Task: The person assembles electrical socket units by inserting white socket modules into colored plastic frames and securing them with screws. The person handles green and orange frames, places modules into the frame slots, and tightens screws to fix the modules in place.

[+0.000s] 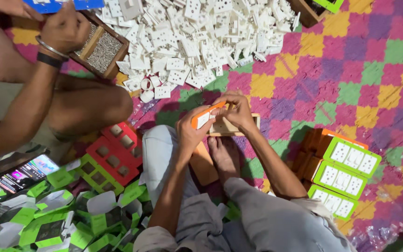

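The left hand [188,133] clamps an orange-framed switch plate [204,118], its long axis tilted up-right toward the right hand [237,112], which pinches the plate's far end above a wooden box [232,127]

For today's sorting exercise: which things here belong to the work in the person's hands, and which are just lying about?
In the work:
left hand
right hand
orange-framed switch plate
wooden switch box

Lying about:
heap of white switch parts
finished green-framed boards
red frames
phone
green and white cartons
tray of screws beside another person's hand
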The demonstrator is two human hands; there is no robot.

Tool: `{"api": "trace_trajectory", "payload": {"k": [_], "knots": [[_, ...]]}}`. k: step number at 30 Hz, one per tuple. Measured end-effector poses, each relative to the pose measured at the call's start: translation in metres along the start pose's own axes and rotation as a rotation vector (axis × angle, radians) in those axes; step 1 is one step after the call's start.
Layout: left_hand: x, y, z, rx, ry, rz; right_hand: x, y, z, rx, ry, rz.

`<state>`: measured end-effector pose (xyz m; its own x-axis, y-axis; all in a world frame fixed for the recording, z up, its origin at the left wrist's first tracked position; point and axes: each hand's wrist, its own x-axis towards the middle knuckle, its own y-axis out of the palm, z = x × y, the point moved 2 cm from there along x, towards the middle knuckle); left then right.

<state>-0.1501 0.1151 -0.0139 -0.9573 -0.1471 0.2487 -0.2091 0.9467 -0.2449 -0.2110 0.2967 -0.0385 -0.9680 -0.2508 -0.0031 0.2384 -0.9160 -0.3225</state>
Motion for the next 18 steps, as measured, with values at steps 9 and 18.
{"api": "trace_trajectory", "payload": {"k": [9,18], "knots": [[-0.012,0.003,0.040,-0.627,-0.416,-0.138,-0.007,-0.005,0.009,0.178,0.233,-0.110],[0.002,0.002,-0.007,0.540,0.217,0.085,-0.010,-0.019,0.039,0.168,0.320,-0.229]]}}
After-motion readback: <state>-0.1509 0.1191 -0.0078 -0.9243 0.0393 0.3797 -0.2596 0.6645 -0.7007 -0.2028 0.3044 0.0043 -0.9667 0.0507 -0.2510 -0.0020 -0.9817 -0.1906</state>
